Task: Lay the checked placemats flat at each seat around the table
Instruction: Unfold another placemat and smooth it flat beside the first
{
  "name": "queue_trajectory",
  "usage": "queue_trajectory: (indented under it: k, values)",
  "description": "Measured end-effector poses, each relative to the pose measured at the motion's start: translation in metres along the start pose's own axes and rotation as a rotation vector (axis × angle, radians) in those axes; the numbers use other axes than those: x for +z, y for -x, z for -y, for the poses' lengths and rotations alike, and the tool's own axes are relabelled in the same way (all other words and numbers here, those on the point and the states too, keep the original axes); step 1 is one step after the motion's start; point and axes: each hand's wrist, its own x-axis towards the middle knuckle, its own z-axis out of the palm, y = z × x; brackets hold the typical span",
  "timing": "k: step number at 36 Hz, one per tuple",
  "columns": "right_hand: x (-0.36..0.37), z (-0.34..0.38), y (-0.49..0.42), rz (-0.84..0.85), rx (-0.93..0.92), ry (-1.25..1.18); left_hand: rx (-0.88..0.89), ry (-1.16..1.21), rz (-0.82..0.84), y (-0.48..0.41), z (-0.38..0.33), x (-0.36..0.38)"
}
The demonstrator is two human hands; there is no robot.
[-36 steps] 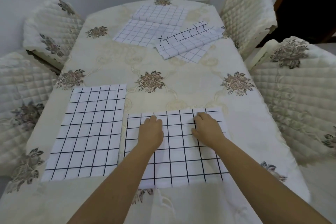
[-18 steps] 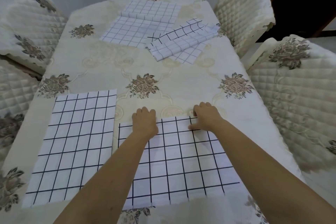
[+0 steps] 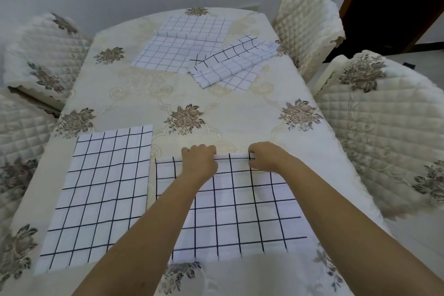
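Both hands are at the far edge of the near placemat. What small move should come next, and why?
Probably pull that edge taut and lay it down: the left hand and right hand grip the far edge of the near placemat, which looks slightly lifted there.

Left hand [image 3: 199, 162] and right hand [image 3: 264, 155] side by side, fingers curled over far edge of checked placemat [image 3: 240, 211]; edge lifted slightly off surface [image 3: 240, 113]. Second placemat [image 3: 101, 194] flat, just left of left hand. Beyond hands: half-unfolded placemat [image 3: 182, 48], folded stack [image 3: 230, 65] touching its right side. Quilted chair [image 3: 384, 127] right of right hand.
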Motion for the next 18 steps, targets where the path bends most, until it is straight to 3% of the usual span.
queue_trajectory:
  k: [6, 13, 16, 18]
  values:
    - [-0.047, -0.011, 0.034, -0.202, 0.042, -0.056, 0.125, -0.007, -0.256, 0.001, -0.039, -0.034]
    - [-0.093, -0.029, 0.093, -0.568, 0.148, 0.185, 0.284, -0.099, -0.422, 0.004, -0.107, -0.079]
    - [-0.111, -0.028, 0.123, -0.702, 0.189, 0.276, 0.343, -0.004, -0.524, 0.006, -0.133, -0.095]
    - [-0.118, -0.026, 0.137, -0.789, 0.199, 0.295, 0.345, 0.183, -0.583, 0.009, -0.145, -0.104]
